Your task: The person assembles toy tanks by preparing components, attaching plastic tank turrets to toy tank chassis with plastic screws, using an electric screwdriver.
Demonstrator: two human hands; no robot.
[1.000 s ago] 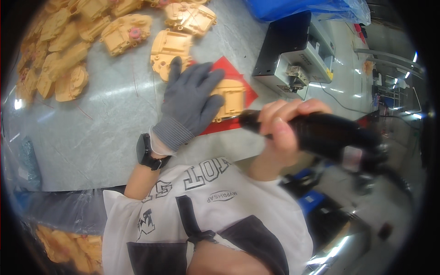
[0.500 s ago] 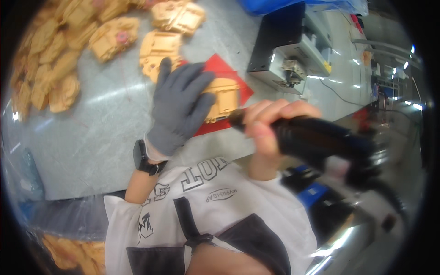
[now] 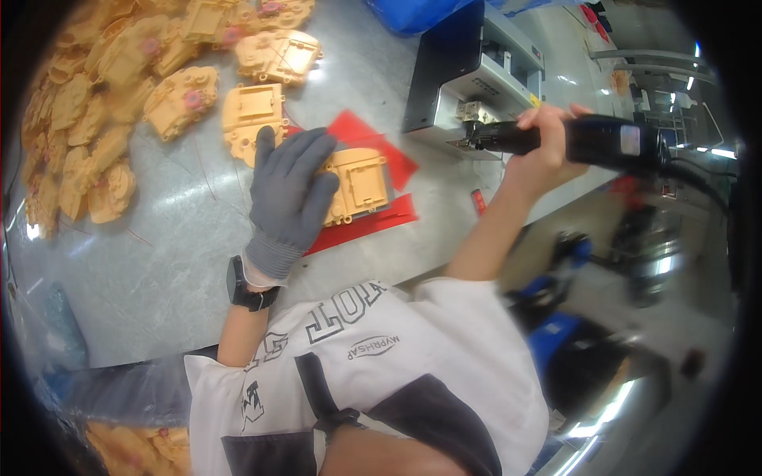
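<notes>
My left hand (image 3: 290, 186), in a grey glove, has its thumb and fingers over the left side of a yellow plastic housing (image 3: 359, 184). The housing lies on a red base (image 3: 373, 220) on the table, its rectangular recess facing up. My bare right hand (image 3: 549, 147) is wrapped round a black electric screwdriver (image 3: 599, 141), held nearly level with its cable trailing right. The driver's tip points left and meets the metal front of a screw feeder (image 3: 448, 87); whether a screw is on the bit is too small to tell.
Several loose yellow housings (image 3: 171, 103) are heaped at the left and back of the grey table (image 3: 175, 262). One housing (image 3: 252, 115) lies just beyond my left fingertips. A small red item (image 3: 478, 201) rests near the table's right edge. Blue plastic (image 3: 417, 12) lies behind the feeder.
My right hand has carried the screwdriver away from the housing, outward to the feeder's front. My left hand stays on the housing, and the view has shifted slightly.
</notes>
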